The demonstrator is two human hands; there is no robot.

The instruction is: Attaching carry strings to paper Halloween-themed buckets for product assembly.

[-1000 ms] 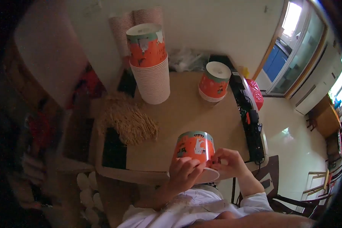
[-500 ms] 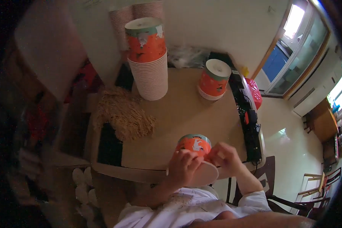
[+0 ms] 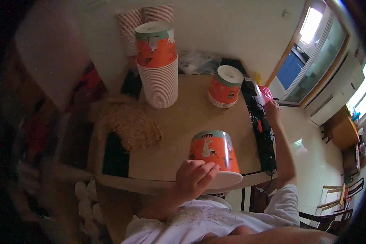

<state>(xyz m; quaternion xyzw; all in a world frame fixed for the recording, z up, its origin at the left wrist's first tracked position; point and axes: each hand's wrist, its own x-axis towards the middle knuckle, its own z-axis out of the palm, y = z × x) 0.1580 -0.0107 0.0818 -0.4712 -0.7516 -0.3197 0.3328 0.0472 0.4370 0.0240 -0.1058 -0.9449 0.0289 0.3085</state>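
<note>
An orange paper tub (image 3: 213, 152) with a green band and white figures hangs over the table's near edge, tilted, its wide white-rimmed mouth toward me. My left hand (image 3: 196, 175) is closed on it near that rim. My right arm stretches out past the table's right side. At its end, my right hand (image 3: 271, 110) is at a red plastic basket (image 3: 265, 94); its fingers are too small and partly hidden to make out. A short stack of matching upside-down tubs (image 3: 225, 87) stands at the back right. A tall stack (image 3: 157, 69) rises at the back left.
Tan shredded filler (image 3: 130, 126) lies on the left of the table (image 3: 187, 122). More white nested tubs (image 3: 130, 30) stand behind the tall stack. Clear plastic film (image 3: 199, 61) sits against the wall. A black power strip with cables (image 3: 261, 126) runs along the right edge.
My right hand has left the tub and reached out far right to the red basket. The tub, still in my left hand, has come up slightly and turned to show more of its side.
</note>
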